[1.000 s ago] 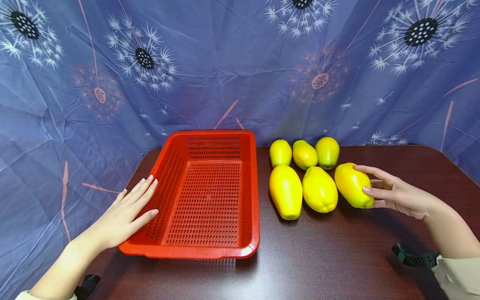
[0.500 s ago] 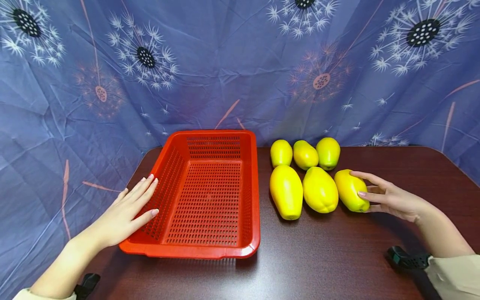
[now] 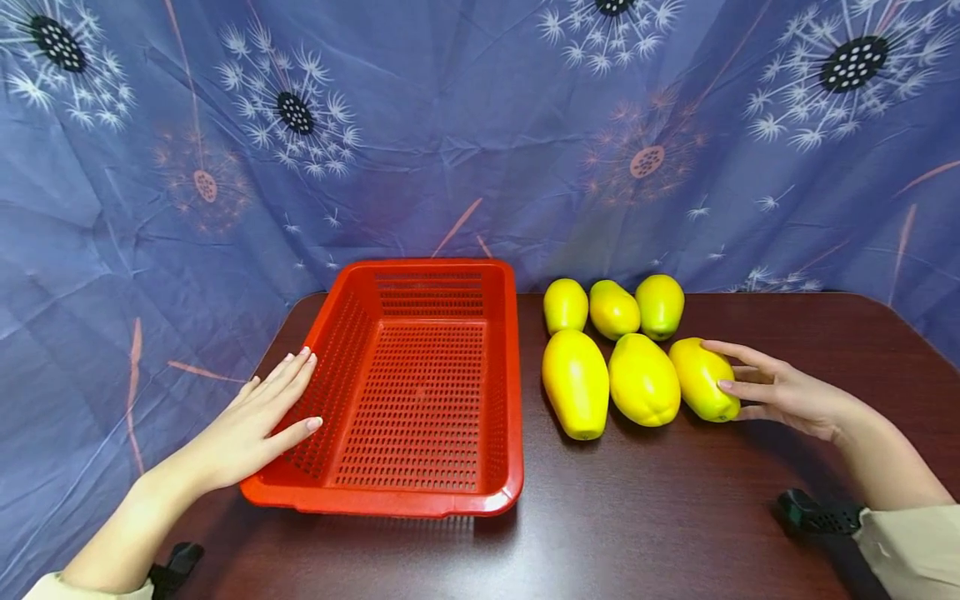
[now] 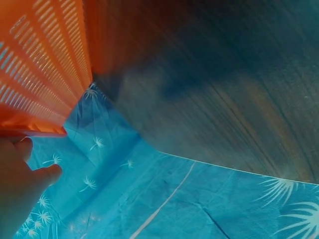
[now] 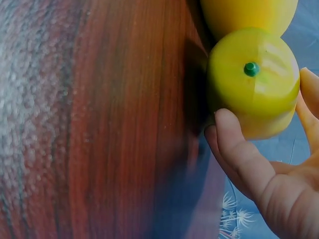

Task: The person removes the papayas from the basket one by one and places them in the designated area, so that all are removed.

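My left hand (image 3: 247, 433) rests with straight fingers over the left rim of a red perforated plastic basket (image 3: 382, 502). In the left wrist view, the fingers (image 4: 47, 174) lie by the basket's outer wall (image 4: 45, 64). My right hand (image 3: 795, 392) holds a yellow papaya (image 3: 701, 375) from its right side, thumb and fingers around it. The papaya sits on the table at the right end of the front row, against a second papaya (image 3: 643, 379). Its green stem nub (image 5: 251, 69) shows in the right wrist view. A longer papaya (image 3: 576, 383) lies leftmost in that row.
Behind the papayas stands a row of smaller yellow-green mango-like fruits (image 3: 615, 309). Everything is on a dark brown wooden table (image 3: 615, 517). A blue dandelion-print cloth (image 3: 450, 125) hangs at the table's back and left. Each wrist wears a black strap (image 3: 821, 512).
My right hand has moved a little left and down, setting the papaya onto the table beside its neighbour. The left hand stays on the basket rim.
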Motion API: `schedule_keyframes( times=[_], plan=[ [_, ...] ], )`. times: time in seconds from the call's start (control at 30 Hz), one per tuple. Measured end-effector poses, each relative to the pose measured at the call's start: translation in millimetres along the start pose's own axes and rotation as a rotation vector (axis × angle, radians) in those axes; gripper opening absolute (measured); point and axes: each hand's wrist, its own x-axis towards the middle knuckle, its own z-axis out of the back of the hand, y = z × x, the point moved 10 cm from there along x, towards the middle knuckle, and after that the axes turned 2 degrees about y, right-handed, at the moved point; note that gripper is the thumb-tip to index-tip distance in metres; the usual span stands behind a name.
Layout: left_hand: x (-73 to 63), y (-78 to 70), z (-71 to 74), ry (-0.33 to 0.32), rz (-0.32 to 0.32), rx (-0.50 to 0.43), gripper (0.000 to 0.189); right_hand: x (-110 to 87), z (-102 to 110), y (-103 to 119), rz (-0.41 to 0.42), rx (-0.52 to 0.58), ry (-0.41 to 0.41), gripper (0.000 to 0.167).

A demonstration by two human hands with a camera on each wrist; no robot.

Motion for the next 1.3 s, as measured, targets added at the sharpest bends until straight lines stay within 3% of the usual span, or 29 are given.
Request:
schedule_keyframes(
  times=[0.57, 0.87, 1.0, 1.1, 1.3],
  plan=[
    [0.5, -3.1, 3.1, 0.002, -0.008, 0.071, 0.07, 0.3, 1.2, -2.8, -0.024, 0.018, -0.03, 0.065],
    [-6.6, -4.6, 7.4, -0.072, -0.072, 0.093, 0.066, -5.0, 9.8, 4.2, -0.027, -0.025, -0.061, 0.065],
    [-9.7, -4.1, 11.9, -0.104, -0.088, 0.071, 0.064, -13.5, 21.7, 14.0, -0.025, -0.153, -0.145, 0.065],
    [-12.0, -2.7, 18.8, -0.12, -0.088, 0.079, 0.064, -24.5, 34.9, 29.2, -0.006, -0.346, -0.263, 0.067],
    [-11.5, 12.9, 40.9, -0.169, -0.074, 0.299, 0.072, -53.5, 54.4, 72.4, 0.084, -0.816, -0.489, 0.065]
  ],
)
